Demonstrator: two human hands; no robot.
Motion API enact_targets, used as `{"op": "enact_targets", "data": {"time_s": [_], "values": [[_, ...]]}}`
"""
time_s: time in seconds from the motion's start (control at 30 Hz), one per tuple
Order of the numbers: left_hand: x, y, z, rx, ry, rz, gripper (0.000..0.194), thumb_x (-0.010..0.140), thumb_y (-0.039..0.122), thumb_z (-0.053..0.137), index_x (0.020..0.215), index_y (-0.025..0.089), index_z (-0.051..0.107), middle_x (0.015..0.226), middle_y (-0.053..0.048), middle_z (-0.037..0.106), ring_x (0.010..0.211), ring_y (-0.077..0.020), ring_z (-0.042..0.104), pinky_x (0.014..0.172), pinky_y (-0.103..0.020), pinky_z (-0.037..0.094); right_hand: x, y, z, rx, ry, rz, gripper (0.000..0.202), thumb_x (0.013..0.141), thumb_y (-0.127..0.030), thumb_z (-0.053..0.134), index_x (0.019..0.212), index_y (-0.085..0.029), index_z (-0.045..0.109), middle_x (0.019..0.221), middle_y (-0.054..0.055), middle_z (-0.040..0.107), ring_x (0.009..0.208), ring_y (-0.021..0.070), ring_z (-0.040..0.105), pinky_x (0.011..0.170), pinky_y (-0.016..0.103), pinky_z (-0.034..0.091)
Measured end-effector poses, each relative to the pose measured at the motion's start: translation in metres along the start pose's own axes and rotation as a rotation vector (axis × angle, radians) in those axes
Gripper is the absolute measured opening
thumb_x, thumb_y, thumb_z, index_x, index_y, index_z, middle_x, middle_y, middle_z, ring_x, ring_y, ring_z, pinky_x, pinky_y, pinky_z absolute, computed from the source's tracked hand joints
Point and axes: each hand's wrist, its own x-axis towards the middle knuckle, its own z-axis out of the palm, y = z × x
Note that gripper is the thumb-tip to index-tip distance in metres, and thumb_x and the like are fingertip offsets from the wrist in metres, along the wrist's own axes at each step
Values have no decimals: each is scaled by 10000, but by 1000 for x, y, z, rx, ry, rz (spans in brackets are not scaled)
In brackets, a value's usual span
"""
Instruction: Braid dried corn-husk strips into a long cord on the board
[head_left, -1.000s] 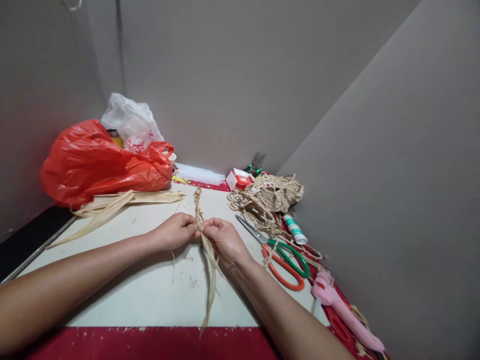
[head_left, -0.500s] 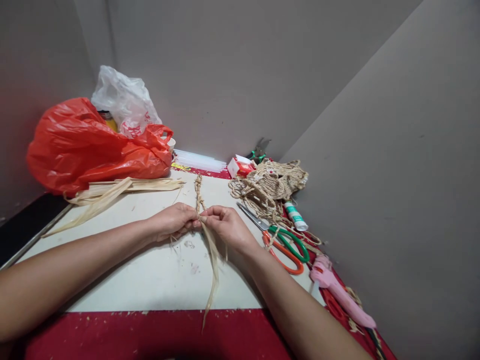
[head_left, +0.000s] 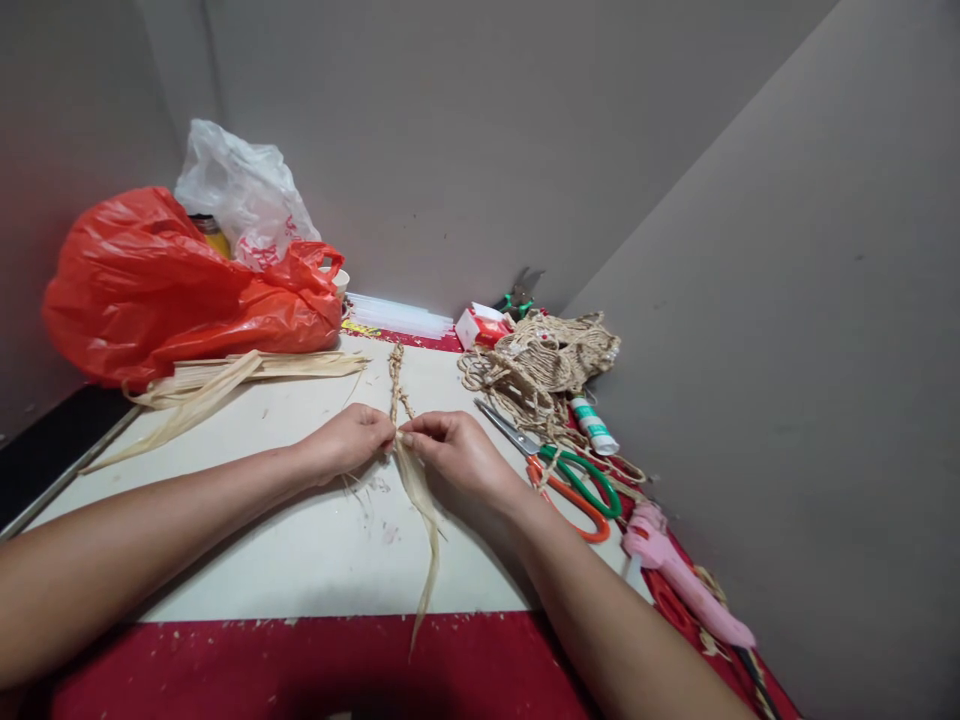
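A thin twisted cord of dried husk [head_left: 395,380] runs from the white board's far edge down to my fingers. My left hand [head_left: 360,440] has its fingers closed on the cord's lower end. Beside it, my right hand [head_left: 442,442] pinches the same strand between thumb and forefinger, the fingertips of both hands nearly touching. From between them a loose pale husk strip [head_left: 424,515] hangs toward the board's near edge, its tip over the red cloth.
White board [head_left: 300,570] lies on red cloth [head_left: 300,670]. Left are husk strips [head_left: 217,385] and a red bag [head_left: 157,290]. Right are scissors [head_left: 574,490], coiled cord [head_left: 555,355], a tape-like roll [head_left: 594,427] and a pink glue gun [head_left: 690,585].
My left fingers have drawn slightly back from my right fingertips and folded in more. The hanging strip has spread wider near its top and shifted a little. The view has moved slightly.
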Motion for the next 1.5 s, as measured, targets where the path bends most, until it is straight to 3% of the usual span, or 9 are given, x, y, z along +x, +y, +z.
{"op": "enact_targets", "data": {"time_s": [0.2, 0.4, 0.73, 0.87, 0.97, 1.13, 1.23, 1.37, 1.5], "values": [[-1, 2, 1, 30, -4, 6, 203, 718, 249, 442, 534, 167, 471, 383, 76, 277, 349, -48, 191, 399, -227, 108, -3, -9, -10, -162, 28, 6, 168, 739, -226, 535, 674, -130, 656, 626, 10, 605, 589, 114, 485, 572, 220, 367], [-2, 1, 4, 55, 24, 54, 209, 704, 249, 443, 516, 162, 467, 416, 68, 321, 404, -57, 213, 420, -225, 141, -4, -14, -1, -75, -75, 91, 203, 742, -275, 519, 588, -142, 520, 517, -38, 450, 491, 78, 362, 473, 202, 289], [-5, -1, 7, -15, 11, 62, 223, 715, 236, 457, 506, 169, 414, 416, 70, 316, 391, -46, 232, 407, -214, 143, -19, -16, 17, -487, 49, -77, 259, 809, -226, 460, 589, -170, 585, 563, 43, 595, 509, 124, 435, 514, 254, 259], [-7, 0, 7, -95, -19, 9, 221, 716, 266, 522, 534, 166, 447, 386, 79, 336, 352, -40, 230, 389, -210, 136, -31, -34, 18, -633, -81, -116, 232, 798, -200, 474, 610, -169, 609, 604, 49, 614, 503, 117, 423, 518, 264, 245], [-8, 1, 5, -159, -49, -10, 237, 720, 280, 562, 542, 168, 454, 383, 76, 345, 342, -39, 219, 377, -218, 127, -34, -46, 6, -483, -235, -153, 287, 813, -258, 508, 548, -165, 572, 521, 9, 542, 472, 96, 381, 493, 249, 241], [-5, 0, -1, -230, -122, 2, 238, 755, 323, 580, 597, 167, 493, 398, 82, 303, 343, -42, 202, 365, -227, 126, -19, -36, -14, -210, 149, -72, 254, 843, -351, 505, 770, -150, 641, 655, 27, 605, 581, 123, 490, 543, 237, 345], [-5, 1, -3, -251, -152, 26, 294, 758, 373, 592, 582, 164, 482, 412, 79, 298, 354, -35, 200, 370, -222, 128, -8, -21, -9, -2, -4, -26, 261, 809, -388, 557, 885, -147, 621, 741, 41, 629, 630, 130, 533, 569, 233, 395], [-5, 3, -2, -252, -177, 29, 305, 747, 362, 605, 561, 159, 473, 426, 66, 334, 359, -29, 193, 373, -228, 112, -3, -12, -1, 259, -262, 139, 355, 831, -494, 486, 702, -164, 517, 569, -20, 506, 398, 62, 362, 393, 203, 291], [-5, 5, -3, -261, -184, -19, 265, 738, 296, 613, 560, 164, 467, 407, 82, 280, 344, -28, 183, 364, -225, 111, 0, -9, -5, 271, -284, 142, 455, 783, -570, 522, 588, -162, 469, 490, -66, 331, 401, 43, 247, 363, 194, 185]]}}
